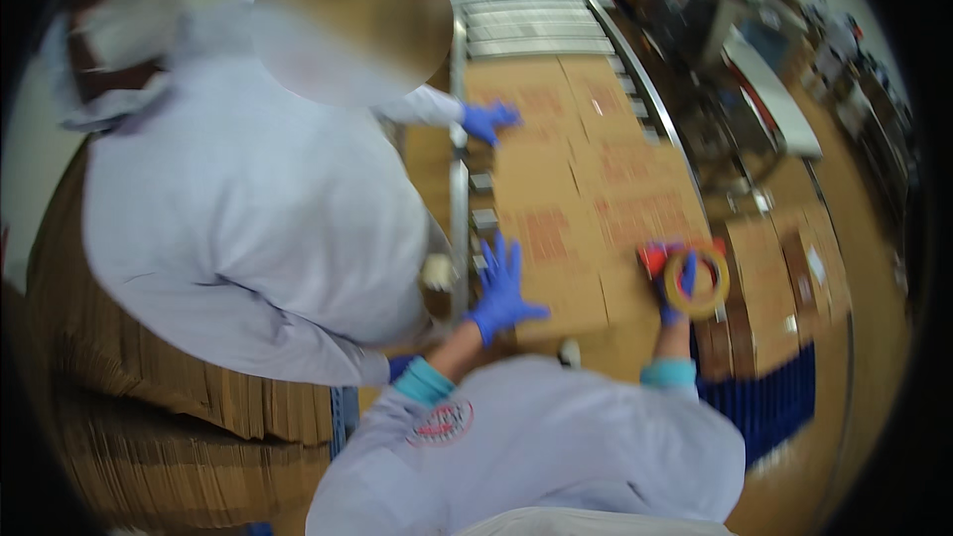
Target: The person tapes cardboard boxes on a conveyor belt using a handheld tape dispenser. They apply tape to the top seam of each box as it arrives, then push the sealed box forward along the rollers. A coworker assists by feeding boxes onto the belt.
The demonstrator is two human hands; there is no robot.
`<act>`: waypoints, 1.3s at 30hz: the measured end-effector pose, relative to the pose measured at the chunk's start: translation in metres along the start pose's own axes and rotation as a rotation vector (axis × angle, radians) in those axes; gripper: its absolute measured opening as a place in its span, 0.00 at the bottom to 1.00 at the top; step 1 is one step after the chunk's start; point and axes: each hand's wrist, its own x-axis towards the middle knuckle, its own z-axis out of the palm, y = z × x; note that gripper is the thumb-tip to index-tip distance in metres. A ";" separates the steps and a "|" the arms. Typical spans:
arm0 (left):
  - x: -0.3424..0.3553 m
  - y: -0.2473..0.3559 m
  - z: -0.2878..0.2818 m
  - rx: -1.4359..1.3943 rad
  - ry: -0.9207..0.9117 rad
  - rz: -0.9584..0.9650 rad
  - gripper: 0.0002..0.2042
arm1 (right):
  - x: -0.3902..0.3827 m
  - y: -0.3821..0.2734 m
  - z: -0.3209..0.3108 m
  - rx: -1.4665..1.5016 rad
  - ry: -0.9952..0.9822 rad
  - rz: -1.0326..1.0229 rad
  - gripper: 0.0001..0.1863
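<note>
- White coat (556, 427) of the person lies nearest to the camera; beyond it are the brown cartons (596, 208).
- These cartons rest close together on a roller conveyor (536, 28), in front of the person, with flat tops upward.
- Blue-gloved left hand (499, 298) has its fingers spread apart at the near left side of the cartons; it grips nothing, and I cannot tell if it presses.
- Blue-gloved right hand (670, 306) is closed around a red tape dispenser (652, 258) with a yellowish tape roll (719, 296), near the right side of the cartons.
- Cardboard of this kind is probably stiff at the edges but may bend at the middle of the top; the weight I cannot tell.
- For a carton, I judge that flat palms on two opposite walls hold better than fingertips on top, since smooth board can slip.
- The dispenser seems light and hard; its grip is the safe place, away from any cutting edge.
- One co-worker's hand (489, 123), also gloved, is at the far left edge of the cartons.
</note>
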 end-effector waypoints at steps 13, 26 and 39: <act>-0.042 0.033 0.001 -0.022 -0.014 -0.022 0.66 | 0.030 0.084 0.190 -0.705 -0.672 -0.442 0.14; -0.043 0.030 0.025 0.035 0.109 -0.039 0.63 | -0.048 0.078 0.131 -0.575 -0.360 0.367 0.08; -0.032 0.047 0.001 0.296 -0.241 -0.232 0.61 | 0.034 0.091 0.111 -0.167 -0.837 1.024 0.13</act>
